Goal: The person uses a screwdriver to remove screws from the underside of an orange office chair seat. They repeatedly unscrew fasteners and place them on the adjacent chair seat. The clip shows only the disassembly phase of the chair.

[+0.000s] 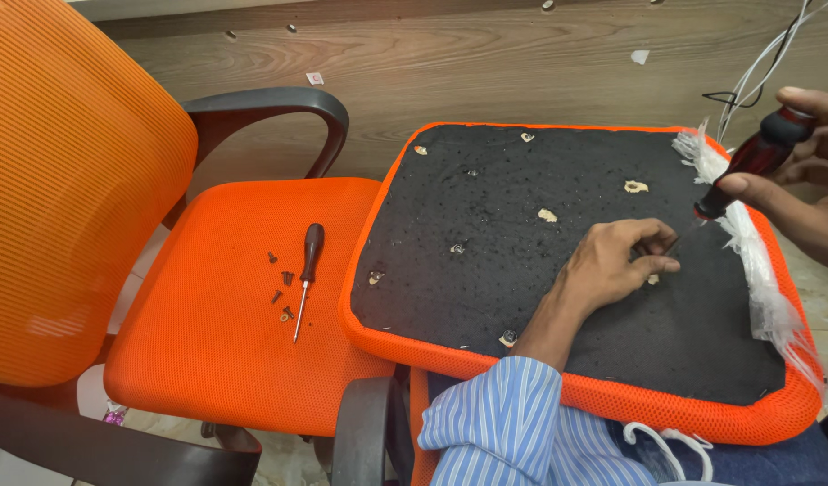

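An orange seat cushion point(612, 396) lies upside down, its black underside point(522, 180) facing up with several screw holes. My left hand point(612, 265) rests on that black surface, its fingertips pinched around the tip of a screwdriver point(756, 157). What else sits between the fingers is hidden. My right hand point(814, 148) is shut around the screwdriver's dark red and black handle at the cushion's right edge. The tool slants down to the left. A blue striped sleeve point(513, 423) covers my left forearm.
An orange mesh office chair point(225, 315) with black armrests point(270, 103) stands at the left. On its seat lie a second screwdriver point(307, 274) and several loose screws point(283, 288). Torn clear plastic point(756, 261) hangs along the cushion's right edge. White cables point(765, 63) run down the wood-grain panel behind.
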